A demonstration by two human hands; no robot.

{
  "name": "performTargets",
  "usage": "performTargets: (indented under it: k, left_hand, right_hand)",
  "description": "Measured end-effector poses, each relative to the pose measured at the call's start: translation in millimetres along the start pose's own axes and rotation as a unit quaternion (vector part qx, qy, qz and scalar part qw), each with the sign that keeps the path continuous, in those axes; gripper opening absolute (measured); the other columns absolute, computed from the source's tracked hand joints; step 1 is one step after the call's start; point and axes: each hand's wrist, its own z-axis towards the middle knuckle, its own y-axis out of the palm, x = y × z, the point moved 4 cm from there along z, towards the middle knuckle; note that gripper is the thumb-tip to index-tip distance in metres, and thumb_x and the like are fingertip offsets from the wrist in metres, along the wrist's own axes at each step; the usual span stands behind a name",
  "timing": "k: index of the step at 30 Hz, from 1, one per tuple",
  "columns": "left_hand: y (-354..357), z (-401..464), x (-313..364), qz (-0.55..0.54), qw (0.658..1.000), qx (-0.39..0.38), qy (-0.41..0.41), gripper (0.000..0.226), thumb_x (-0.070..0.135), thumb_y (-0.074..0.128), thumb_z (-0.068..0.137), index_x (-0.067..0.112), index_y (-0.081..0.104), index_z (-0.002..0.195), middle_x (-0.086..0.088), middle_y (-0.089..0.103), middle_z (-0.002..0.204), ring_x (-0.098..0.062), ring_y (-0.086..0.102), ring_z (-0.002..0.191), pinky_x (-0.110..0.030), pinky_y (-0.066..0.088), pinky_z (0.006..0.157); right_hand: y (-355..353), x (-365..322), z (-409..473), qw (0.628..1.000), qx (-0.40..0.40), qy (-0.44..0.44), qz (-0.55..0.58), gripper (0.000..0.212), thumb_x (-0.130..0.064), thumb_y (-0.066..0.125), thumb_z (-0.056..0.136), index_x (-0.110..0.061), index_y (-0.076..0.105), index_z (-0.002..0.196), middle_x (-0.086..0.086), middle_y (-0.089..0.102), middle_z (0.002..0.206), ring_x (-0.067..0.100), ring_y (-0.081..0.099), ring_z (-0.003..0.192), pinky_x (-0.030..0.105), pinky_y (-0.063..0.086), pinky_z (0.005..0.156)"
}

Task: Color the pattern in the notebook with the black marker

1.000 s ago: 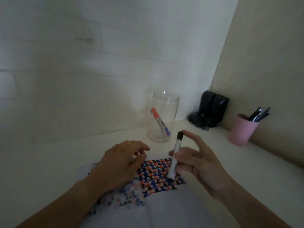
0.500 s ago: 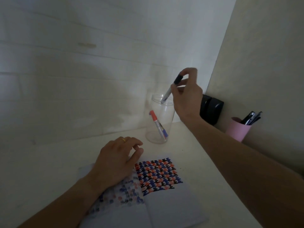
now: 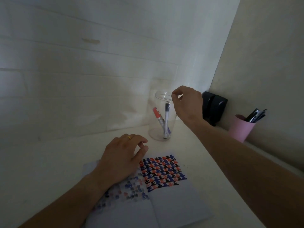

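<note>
Nearest the camera, at about 6 o'clock, the notebook (image 3: pixel 164 203) lies open on the bench (image 3: pixel 49 162), its lower edge cut off by the frame. The left hand (image 3: pixel 121 160) rests flat on the left page, fingers loosely spread and holding nothing, and hides part of that page, where only faint blotches of colour show. On the right page the pattern (image 3: pixel 162 172) looks densely filled with black, blue and red shapes, so the colouring appears finished or nearly so; in the dim light it is hard to tell whether any cells are left blank. Farther off, toward 12 o'clock, the black marker (image 3: pixel 166 122) stands capped inside the clear jar (image 3: pixel 162 116) beside a red-capped marker (image 3: pixel 158 119). The right hand (image 3: pixel 187 104) hovers at the jar's rim, thumb and forefinger pinched narrow on nothing visible. At 2 o'clock a pink cup (image 3: pixel 241 127) of pens stands by the wall.
</note>
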Motion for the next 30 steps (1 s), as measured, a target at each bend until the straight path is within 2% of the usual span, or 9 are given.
performTargets:
  k: [4,8,14,20,25,30]
  left_hand:
    - [-1,0,1,-0.007,1.0,-0.005,0.005,0.038,0.052,0.036,0.093,0.034,0.063,0.113,0.018,0.068,0.101,-0.006,0.063,0.092,-0.029,0.05,0.083]
    - [1,0,4,-0.002,0.999,-0.034,0.024,0.037,0.055,0.04,0.092,0.036,0.064,0.114,0.017,0.068,0.108,-0.007,0.061,0.1,-0.029,0.047,0.086]
    - [6,-3,9,-0.017,0.993,-0.099,0.061,0.034,0.057,0.044,0.091,0.038,0.066,0.108,0.017,0.064,0.116,-0.006,0.057,0.106,-0.032,0.052,0.088]
    - [19,-6,5,-0.014,0.981,-0.172,0.083,0.027,0.054,0.046,0.094,0.042,0.062,0.112,0.02,0.06,0.118,-0.003,0.054,0.109,-0.034,0.052,0.09]
    - [22,-5,3,-0.008,0.979,-0.181,0.095,0.03,0.057,0.045,0.093,0.043,0.061,0.114,0.018,0.061,0.119,-0.005,0.055,0.109,-0.037,0.053,0.09]
    - [20,-4,3,-0.01,0.979,-0.183,0.092,0.033,0.059,0.042,0.092,0.043,0.061,0.114,0.018,0.061,0.118,-0.005,0.055,0.109,-0.039,0.053,0.09]
  right_hand:
    - [-19,3,-43,1.0,0.009,-0.013,0.014,0.015,-0.024,0.065,0.094,-0.023,0.071,0.108,-0.004,0.074,0.107,0.012,0.067,0.088,0.035,0.058,0.085]
    - [-29,21,-106,0.998,-0.06,0.001,0.011,0.017,-0.032,0.065,0.093,-0.028,0.07,0.109,-0.011,0.069,0.105,0.004,0.063,0.086,0.031,0.057,0.08]
    - [-20,48,-165,0.987,-0.162,0.011,0.005,0.019,-0.037,0.063,0.094,-0.031,0.071,0.11,-0.011,0.067,0.113,0.009,0.062,0.097,0.036,0.056,0.088]
    - [-7,57,-188,0.975,-0.219,-0.008,-0.018,0.023,-0.041,0.058,0.094,-0.029,0.07,0.111,-0.006,0.065,0.113,0.013,0.059,0.103,0.024,0.044,0.085]
    - [-5,57,-188,0.971,-0.236,-0.018,-0.042,0.028,-0.044,0.055,0.094,-0.029,0.069,0.113,-0.003,0.064,0.115,0.017,0.056,0.108,0.033,0.047,0.089]
    - [-10,54,-185,0.97,-0.238,-0.009,-0.04,0.028,-0.043,0.057,0.094,-0.028,0.069,0.114,-0.003,0.064,0.116,0.018,0.056,0.109,0.031,0.044,0.088]
